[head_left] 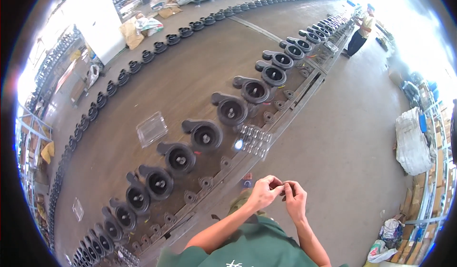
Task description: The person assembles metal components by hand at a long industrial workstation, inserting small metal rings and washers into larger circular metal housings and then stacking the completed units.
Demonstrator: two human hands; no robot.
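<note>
My left hand point(264, 193) and my right hand point(295, 199) meet in front of my body, beside the long bench. Both are closed, with thumbs and fingertips pinched together. What lies between the fingers, if anything, is too small and hidden to make out. Just beyond them, at the bench edge, a clear tray point(255, 142) holds rows of shiny metal parts. Dark round pump-like housings point(206, 136), each with a side spout and a metal shaft end in its middle, line the bench. Small flat metal plates point(205, 182) lie along the near edge.
An empty clear tray point(152, 129) lies on the brown surface past the housings. A second curving row of dark parts point(172, 39) runs along the far side. Another person point(363, 30) stands by the bench's far end. White sacks point(413, 141) and shelving stand at right.
</note>
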